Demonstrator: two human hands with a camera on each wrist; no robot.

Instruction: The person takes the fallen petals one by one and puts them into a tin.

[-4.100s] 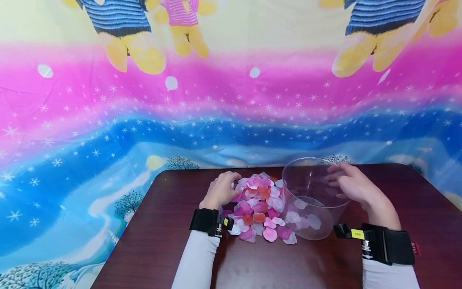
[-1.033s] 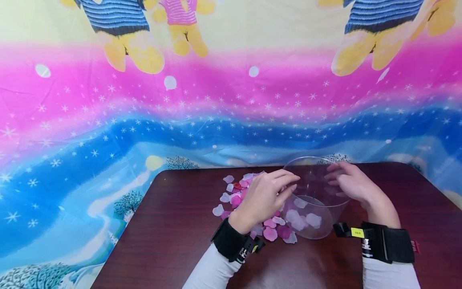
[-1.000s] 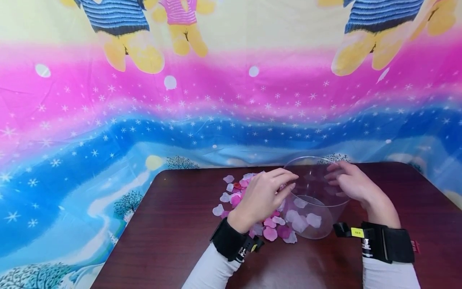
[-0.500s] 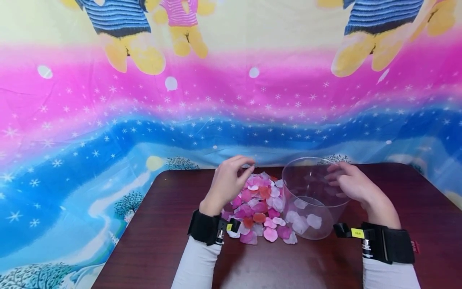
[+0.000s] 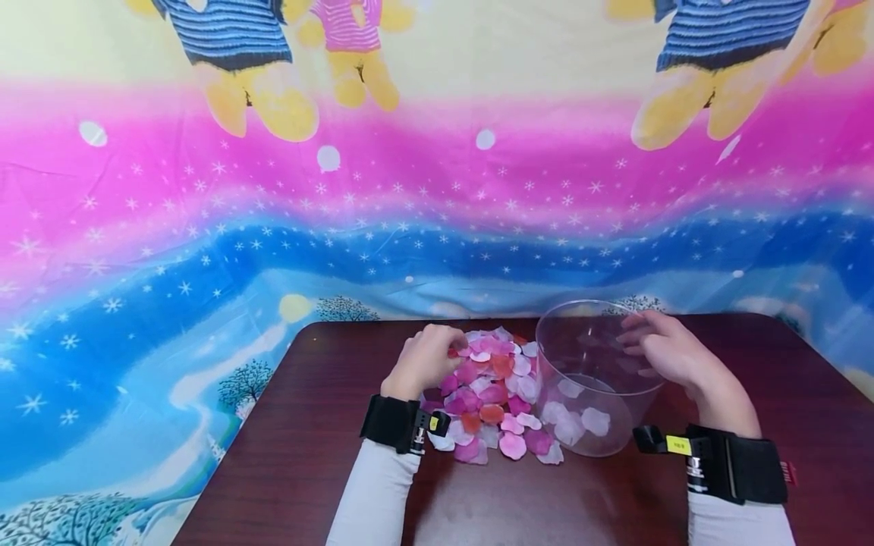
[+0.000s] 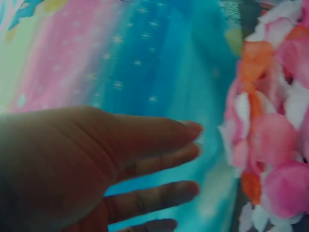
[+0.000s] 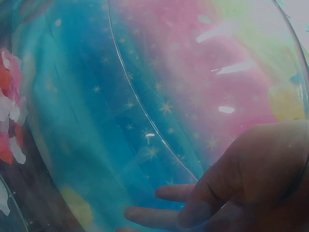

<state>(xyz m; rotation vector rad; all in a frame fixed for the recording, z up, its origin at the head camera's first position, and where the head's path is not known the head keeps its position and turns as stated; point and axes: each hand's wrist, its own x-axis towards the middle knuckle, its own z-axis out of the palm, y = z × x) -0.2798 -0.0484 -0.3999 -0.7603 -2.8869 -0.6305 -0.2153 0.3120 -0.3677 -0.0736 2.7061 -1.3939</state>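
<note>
Dark wooden surface [image 5: 307, 455]: left hand [image 5: 425, 362], back from clear tub [image 5: 594, 379], curls onto petal pile [image 5: 488, 398], grasp unclear; right hand [image 5: 665, 353] still grips tub rim.

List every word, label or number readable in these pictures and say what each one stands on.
None can be read.
Yellow tag on the right wristband: dark print, too small to read.
Yellow tag on the left wristband: too small to read.
Red tab at the right wristband's outer edge: blurred.
Clear container, petals and backdrop cloth: no lettering, only stars, trees and cartoon figures.
</note>
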